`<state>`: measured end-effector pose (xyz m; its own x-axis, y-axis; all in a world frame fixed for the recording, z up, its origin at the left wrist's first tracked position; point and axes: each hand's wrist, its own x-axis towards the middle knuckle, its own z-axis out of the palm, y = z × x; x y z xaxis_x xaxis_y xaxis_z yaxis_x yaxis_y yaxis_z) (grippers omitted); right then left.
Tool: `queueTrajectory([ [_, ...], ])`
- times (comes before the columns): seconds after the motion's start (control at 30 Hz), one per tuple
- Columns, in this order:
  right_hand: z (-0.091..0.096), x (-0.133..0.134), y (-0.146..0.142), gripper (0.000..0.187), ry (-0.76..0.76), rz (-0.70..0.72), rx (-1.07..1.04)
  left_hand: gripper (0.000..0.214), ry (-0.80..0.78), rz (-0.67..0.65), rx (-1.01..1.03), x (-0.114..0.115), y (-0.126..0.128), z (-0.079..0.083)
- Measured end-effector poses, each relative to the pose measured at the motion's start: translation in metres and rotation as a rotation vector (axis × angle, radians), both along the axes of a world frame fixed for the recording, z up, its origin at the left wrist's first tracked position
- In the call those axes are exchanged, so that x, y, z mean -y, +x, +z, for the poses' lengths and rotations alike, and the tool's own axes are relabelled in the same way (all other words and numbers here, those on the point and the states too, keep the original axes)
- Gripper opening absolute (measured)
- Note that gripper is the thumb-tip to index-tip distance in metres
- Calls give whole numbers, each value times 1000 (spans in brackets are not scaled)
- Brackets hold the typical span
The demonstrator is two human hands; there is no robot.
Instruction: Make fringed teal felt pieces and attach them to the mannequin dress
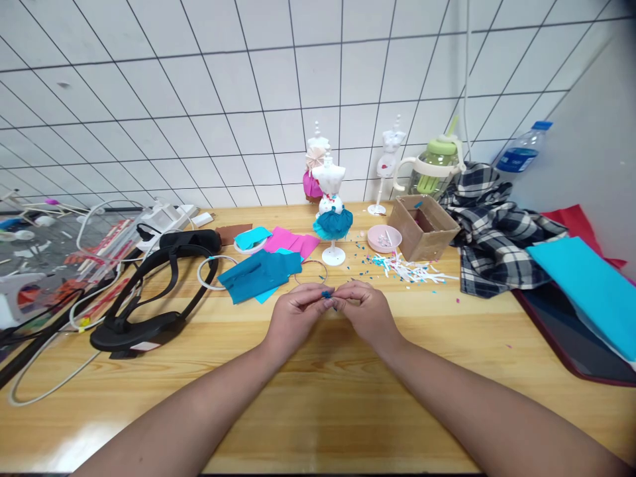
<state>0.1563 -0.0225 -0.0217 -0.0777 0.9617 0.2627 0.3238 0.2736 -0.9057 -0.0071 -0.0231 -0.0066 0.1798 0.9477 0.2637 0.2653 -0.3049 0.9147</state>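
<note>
My left hand [301, 309] and my right hand [364, 310] meet over the front of the table, thumbs and fingertips pinched together. Between them is a small dark teal piece of paper [326, 295], mostly covered by the fingers. Just beyond stands a white miniature dress form [328, 177] wearing a ruffled teal paper skirt [332, 224]. Folded dark teal crepe paper [258, 275] lies to the left of my hands, partly over lighter blue sheets. To the right are white paper strips [410, 268] and scattered blue scraps.
Behind are a pink-skirted dress form [313, 182], a bare one [389, 159], a pink dish [384, 238] and a cardboard box [424, 228]. A black headset [149, 291] and cables occupy the left. Plaid cloth [501, 232], a bottle [524, 151] and blue paper [591, 291] are at right.
</note>
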Motion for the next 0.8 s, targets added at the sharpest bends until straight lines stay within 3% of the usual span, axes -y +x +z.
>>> queueTrajectory([
  [0.17,8,3,3,15,-1,37,61,16,48,-22,-62,-1,-5,0],
  [0.3,19,6,15,44,186,28,260,16,136,-30,-246,-2,-9,4],
  [0.47,22,11,20,21,402,223,486,17,368,-72,-456,-3,-11,2],
  [0.63,18,13,19,25,429,189,565,22,474,-135,-595,-1,-12,-1],
  [0.8,22,13,17,27,430,127,701,19,457,-128,-527,2,-10,1],
])
